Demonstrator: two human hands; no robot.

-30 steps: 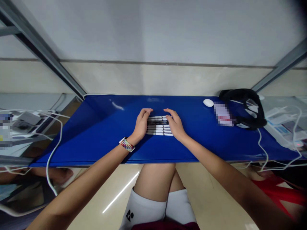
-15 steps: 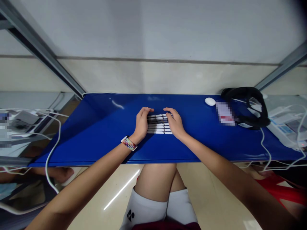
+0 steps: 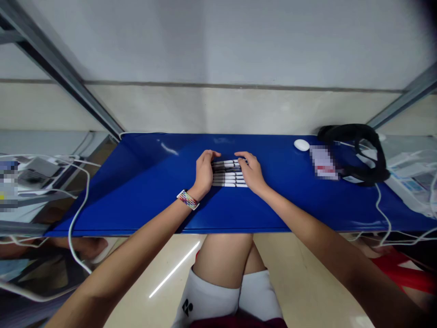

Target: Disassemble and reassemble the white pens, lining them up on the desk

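Several white pens (image 3: 229, 177) with black bands lie side by side in a row on the blue table (image 3: 153, 196). My left hand (image 3: 205, 173) cups the left ends of the row, its fingers curved over the far side. Around the right ends curls my right hand (image 3: 251, 173), with the thumb side against the pens. The pens are held between both hands, and their tips are hidden behind my palms and fingers. A colourful woven band (image 3: 188, 199) is on my left wrist.
At the right of the table are a white mouse-shaped object (image 3: 302, 145), a blurred card (image 3: 323, 161) and a black head strap (image 3: 355, 152). White cables (image 3: 79, 214) run along the left edge. A wall (image 3: 218, 109) stands behind the table, with metal posts (image 3: 78, 89) beside it.
Both hands and the pens between them have shifted slightly away from me, toward the wall. The view has also turned a little. The hold on the row looks the same.
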